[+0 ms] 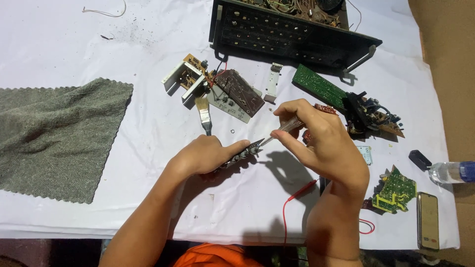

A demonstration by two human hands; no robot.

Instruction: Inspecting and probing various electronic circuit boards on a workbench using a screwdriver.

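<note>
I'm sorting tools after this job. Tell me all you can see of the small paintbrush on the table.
The paintbrush lies flat on the white sheet, bristles pointing away from the person. The bristles are short, tan and slightly splayed, set in a shiny metal band; the dark handle runs toward the left hand, which hides its end. The bristle tips lie at the edge of the pale circuit board. Whether the hand touches the handle cannot be told.

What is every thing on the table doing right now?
Left hand: grips a narrow part strip.
Right hand: holds a clear-handled tool, tip on the strip.
Paintbrush: lying flat, untouched.
Grey cloth: spread out, wrinkled.
Big black case: open, insides showing.
Water bottle: lying down, capped.
Phone: lying flat.
</note>
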